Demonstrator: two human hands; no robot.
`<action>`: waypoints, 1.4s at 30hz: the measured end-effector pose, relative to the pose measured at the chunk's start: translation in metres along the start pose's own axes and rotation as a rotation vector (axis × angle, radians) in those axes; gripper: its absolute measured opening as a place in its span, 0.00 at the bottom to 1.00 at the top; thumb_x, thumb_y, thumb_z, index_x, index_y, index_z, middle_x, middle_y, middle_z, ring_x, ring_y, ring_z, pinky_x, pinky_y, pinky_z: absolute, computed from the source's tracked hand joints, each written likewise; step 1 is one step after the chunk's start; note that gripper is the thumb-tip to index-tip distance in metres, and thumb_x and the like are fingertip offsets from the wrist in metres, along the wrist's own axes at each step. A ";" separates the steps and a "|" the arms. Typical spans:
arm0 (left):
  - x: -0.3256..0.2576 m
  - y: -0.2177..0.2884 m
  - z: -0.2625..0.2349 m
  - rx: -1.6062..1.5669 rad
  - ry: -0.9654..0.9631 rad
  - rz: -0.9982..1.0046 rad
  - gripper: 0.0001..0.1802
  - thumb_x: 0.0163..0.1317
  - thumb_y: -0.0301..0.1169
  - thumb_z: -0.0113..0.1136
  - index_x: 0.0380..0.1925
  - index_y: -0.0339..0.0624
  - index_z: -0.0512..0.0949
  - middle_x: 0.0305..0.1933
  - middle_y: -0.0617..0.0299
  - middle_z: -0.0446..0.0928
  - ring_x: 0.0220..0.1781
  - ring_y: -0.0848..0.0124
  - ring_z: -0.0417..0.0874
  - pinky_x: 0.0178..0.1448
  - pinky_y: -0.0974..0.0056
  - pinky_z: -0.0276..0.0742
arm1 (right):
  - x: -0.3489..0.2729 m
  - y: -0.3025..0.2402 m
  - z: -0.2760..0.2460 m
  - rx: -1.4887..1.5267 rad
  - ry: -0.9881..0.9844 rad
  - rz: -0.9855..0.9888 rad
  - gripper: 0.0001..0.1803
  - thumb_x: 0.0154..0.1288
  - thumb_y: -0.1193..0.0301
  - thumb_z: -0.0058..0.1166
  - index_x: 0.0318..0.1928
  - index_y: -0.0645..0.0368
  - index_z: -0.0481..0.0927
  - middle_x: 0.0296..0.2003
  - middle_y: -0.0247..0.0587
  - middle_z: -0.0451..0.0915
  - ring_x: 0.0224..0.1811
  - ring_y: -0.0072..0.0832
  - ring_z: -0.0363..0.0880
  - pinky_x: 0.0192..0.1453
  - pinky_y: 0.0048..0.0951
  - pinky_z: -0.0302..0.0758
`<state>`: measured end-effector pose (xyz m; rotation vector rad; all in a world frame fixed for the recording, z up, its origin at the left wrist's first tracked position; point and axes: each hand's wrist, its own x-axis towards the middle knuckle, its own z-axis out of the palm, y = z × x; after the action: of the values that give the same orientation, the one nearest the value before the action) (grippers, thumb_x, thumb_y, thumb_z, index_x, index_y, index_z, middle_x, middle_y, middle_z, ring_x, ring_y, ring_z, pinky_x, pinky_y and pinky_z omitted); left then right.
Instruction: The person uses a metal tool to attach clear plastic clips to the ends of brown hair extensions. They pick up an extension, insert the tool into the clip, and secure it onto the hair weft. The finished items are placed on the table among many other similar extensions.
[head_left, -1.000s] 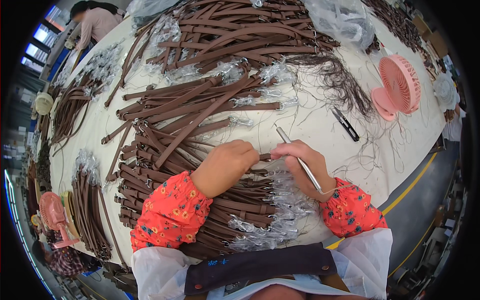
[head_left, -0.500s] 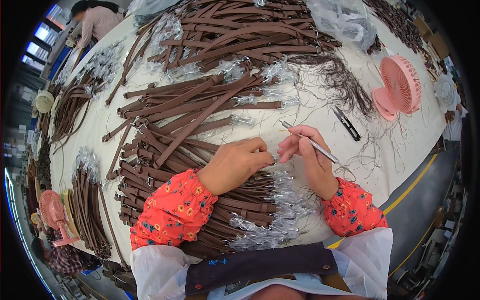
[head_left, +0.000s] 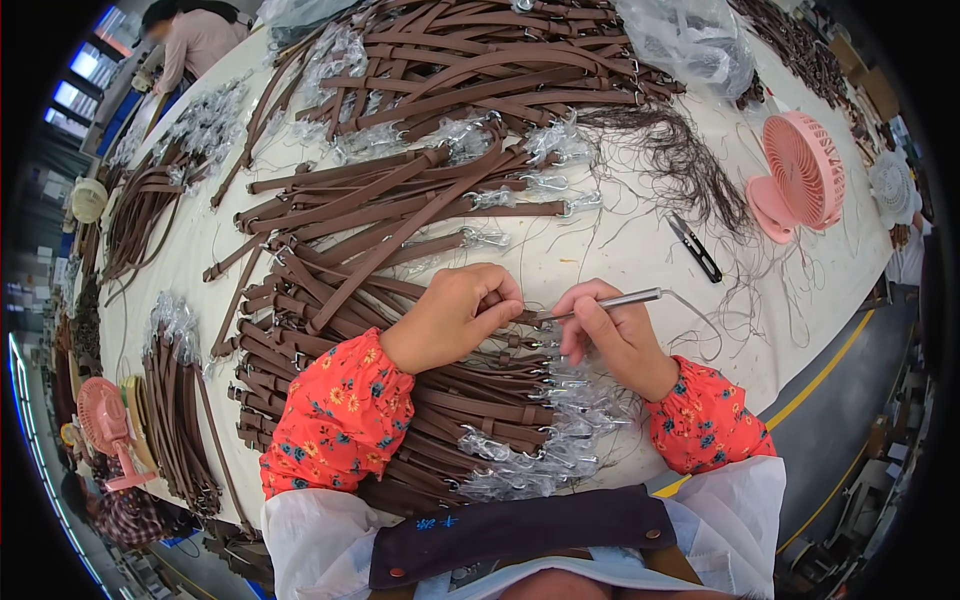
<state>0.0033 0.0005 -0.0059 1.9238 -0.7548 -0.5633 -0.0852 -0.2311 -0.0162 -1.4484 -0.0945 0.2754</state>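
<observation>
- The pale table (head_left: pixel 620 250) fills a workshop, heaped with brown straps (head_left: pixel 400 200).
- A pink fan (head_left: pixel 800 175) stands at its right edge.
- The left hand (head_left: pixel 455 315) presses a strap (head_left: pixel 500 345), fingers curled on it.
- The right hand (head_left: pixel 615 335) pinches a slim metal tool (head_left: pixel 605 303), lying left-right, tip pointing left at the strap.

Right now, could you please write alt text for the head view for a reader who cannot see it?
A person's left hand pinches a brown strap while the right hand holds a thin metal tool to it, above a table heaped with brown straps; a pink fan and small snips lie at right.
</observation>
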 end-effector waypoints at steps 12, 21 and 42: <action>0.000 0.000 -0.001 0.001 -0.045 0.022 0.04 0.65 0.24 0.64 0.36 0.34 0.80 0.31 0.62 0.80 0.30 0.77 0.79 0.35 0.68 0.76 | 0.001 -0.003 0.001 -0.035 -0.016 0.024 0.18 0.82 0.61 0.42 0.48 0.63 0.77 0.25 0.33 0.79 0.23 0.16 0.76 0.28 0.19 0.72; -0.001 -0.002 -0.005 -0.022 -0.114 0.038 0.04 0.64 0.23 0.64 0.36 0.34 0.79 0.34 0.62 0.80 0.32 0.77 0.79 0.37 0.69 0.76 | 0.001 -0.003 0.001 -0.033 -0.010 0.020 0.18 0.82 0.60 0.42 0.48 0.63 0.77 0.26 0.33 0.79 0.23 0.16 0.76 0.28 0.19 0.74; 0.000 -0.003 0.005 0.096 0.009 0.171 0.03 0.64 0.22 0.62 0.36 0.37 0.77 0.35 0.59 0.73 0.28 0.72 0.75 0.33 0.66 0.71 | 0.001 0.001 0.001 -0.023 0.032 0.018 0.18 0.82 0.59 0.41 0.49 0.61 0.77 0.26 0.32 0.79 0.22 0.16 0.76 0.26 0.19 0.72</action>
<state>0.0008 -0.0019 -0.0110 1.9249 -0.9457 -0.4192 -0.0843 -0.2296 -0.0171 -1.4765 -0.0586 0.2660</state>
